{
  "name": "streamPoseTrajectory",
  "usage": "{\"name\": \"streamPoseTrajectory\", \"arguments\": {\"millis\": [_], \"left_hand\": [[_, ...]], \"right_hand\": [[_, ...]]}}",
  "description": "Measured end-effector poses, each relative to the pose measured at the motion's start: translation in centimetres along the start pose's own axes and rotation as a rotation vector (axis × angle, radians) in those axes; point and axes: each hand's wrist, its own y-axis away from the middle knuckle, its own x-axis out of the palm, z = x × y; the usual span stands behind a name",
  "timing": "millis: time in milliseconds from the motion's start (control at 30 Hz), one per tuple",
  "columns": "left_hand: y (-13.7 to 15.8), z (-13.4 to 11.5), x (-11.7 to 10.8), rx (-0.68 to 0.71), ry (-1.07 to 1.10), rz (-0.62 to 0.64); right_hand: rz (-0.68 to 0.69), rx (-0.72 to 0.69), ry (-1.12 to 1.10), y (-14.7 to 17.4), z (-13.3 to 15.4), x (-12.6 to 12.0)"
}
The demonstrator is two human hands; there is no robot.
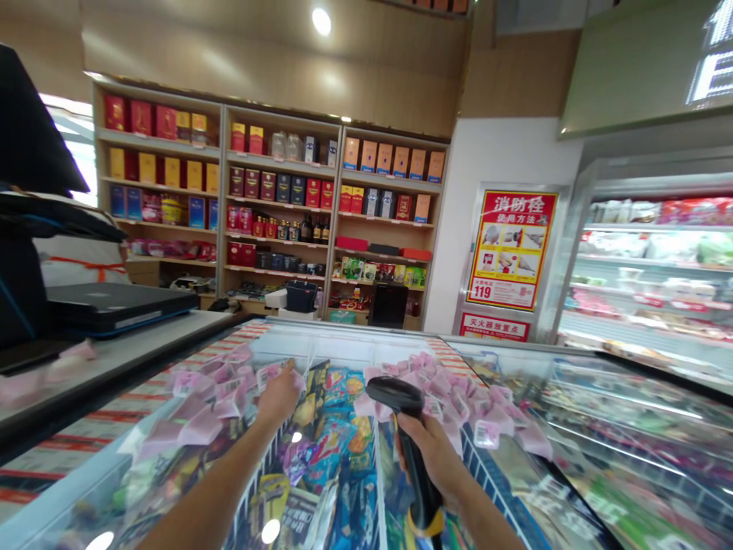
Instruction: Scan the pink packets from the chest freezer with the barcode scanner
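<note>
My right hand point(432, 451) is wrapped round the handle of a black barcode scanner point(395, 395) with yellow trim. The scanner's head points forward and left over the freezer. My left hand point(279, 396) reaches out among pink paper labels and closes on a pink label point(268, 376) printed with a barcode; its fingertips are partly hidden. More pink labels point(201, 424) lie in a loose heap to the left. Another heap of pink labels point(443, 382) spreads beyond and to the right of the scanner. Below both hands, colourful snack-like packets point(326, 451) fill the chest freezer.
White wire dividers point(379, 489) split the freezer point(337, 336). A counter with a black flat device point(114, 302) and a dark screen point(40, 130) stands at left. Shelves of boxed bottles point(275, 187) line the back wall. A lit refrigerated case point(653, 267) stands at right.
</note>
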Motion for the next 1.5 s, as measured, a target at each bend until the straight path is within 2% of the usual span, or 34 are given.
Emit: {"name": "streamPoseTrajectory", "arguments": {"millis": [233, 433, 600, 800, 1033, 1133, 1233, 1400, 1500], "left_hand": [[1.0, -2.2, 0.6, 0.108, 0.507, 0.219], [1.4, -2.6, 0.5, 0.106, 0.678, 0.235], [1.6, -2.3, 0.8, 0.098, 0.604, 0.213], [1.1, -2.6, 2.2, 0.112, 0.327, 0.179], [1.7, -7.2, 5.6, 0.092, 0.126, 0.142], [2.0, -8.3, 5.8, 0.118, 0.093, 0.136], [1.4, -6.9, 3.9, 0.117, 0.029, 0.055], [-0.8, -0.8, -1.4, 0.0, -0.098, -0.136], [-1.6, 1.7, -3.0, -0.063, -0.085, -0.13]], "right_hand": [[0.052, 0.004, -0.042, 0.9, 0.9, 0.2], [0.112, 0.046, -0.025, 1.2, 0.9, 0.4], [0.089, 0.023, -0.029, 0.9, 0.8, 0.2], [-0.023, 0.044, -0.054, 0.1, 0.9, -0.5], [-0.069, 0.029, -0.09, -0.6, 0.6, -1.4], [-0.066, 0.027, -0.064, -0.7, 0.4, -1.7], [-0.083, 0.031, -0.072, -0.5, 0.5, -1.7], [-0.072, 0.024, -0.097, 0.0, 0.7, -1.1], [-0.049, 0.019, -0.074, 0.1, 0.7, -0.8]]}}
